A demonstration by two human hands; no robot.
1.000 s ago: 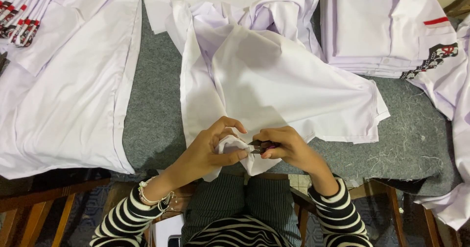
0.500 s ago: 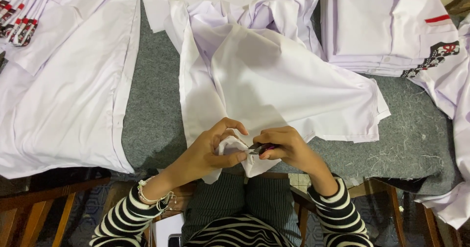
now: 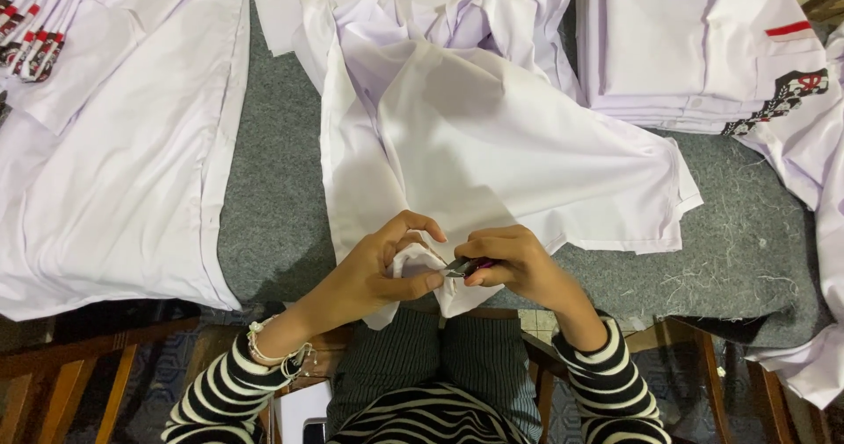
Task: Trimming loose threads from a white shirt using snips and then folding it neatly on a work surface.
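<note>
Since the earlier frame almost nothing has moved; both hands keep working at the lower centre. Left of them lies a flat white shirt (image 3: 114, 171). The left hand (image 3: 378, 272) pinches the hem of the middle shirt (image 3: 492, 145); the right hand (image 3: 514, 264) has its fingers pressed around small snips (image 3: 466, 266). A folded stack (image 3: 694, 48) at upper right looks finished, so trimming seems partway done.

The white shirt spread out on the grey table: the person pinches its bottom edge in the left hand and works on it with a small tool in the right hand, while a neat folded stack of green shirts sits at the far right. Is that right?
Not quite. The head view shows the folded stack at the far right is white, not green. The rest holds: the left hand pinches the bottom edge of the white shirt on the grey table, and the right hand holds a small tool against it.
</note>
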